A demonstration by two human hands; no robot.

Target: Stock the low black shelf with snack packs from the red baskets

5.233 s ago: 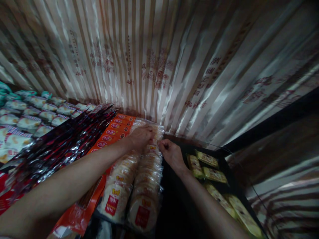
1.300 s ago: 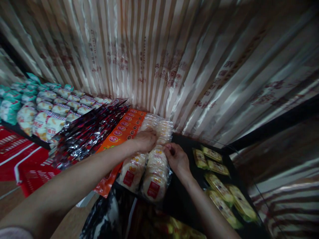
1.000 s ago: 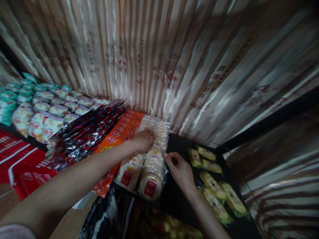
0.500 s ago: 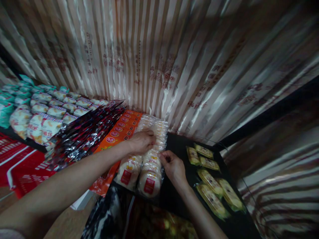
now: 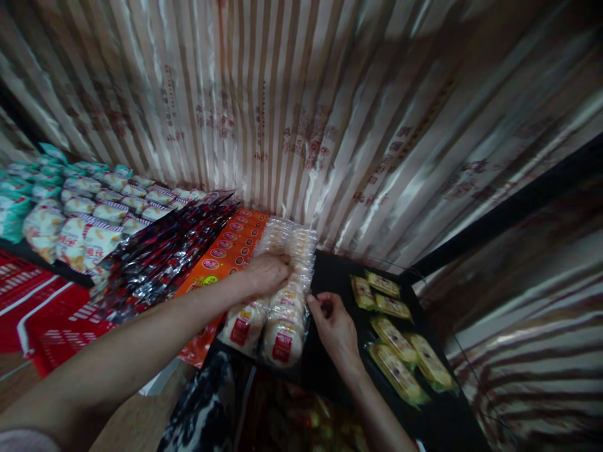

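Observation:
Two rows of round, pale cakes in clear wrappers with red labels [image 5: 285,342] lie overlapped on a black shelf. My left hand [image 5: 268,271] lies across the rows about halfway back, its fingers curled down among the wrappers; the fingertips are partly hidden. Beside the right-hand row is my right hand [image 5: 333,320], with bent fingers and a gap between thumb and forefinger. A fingertip is close to the wrapper edge, and I see nothing held in this hand. An orange printed sheet [image 5: 235,242] lies just left of the rows, partly behind my left forearm.
Dark, shiny packets [image 5: 169,251] are stacked left of the orange sheet, with white snack bags [image 5: 101,242] and green bags [image 5: 12,210] beyond. Several yellow wrapped cakes [image 5: 393,339] lie at right. A red basket [image 5: 47,307] stands lower left; a striped curtain [image 5: 282,94] hangs behind.
My right hand has shifted slightly right and down, away from the wrapper edge. My left hand remains on the rows, a touch lower and further left.

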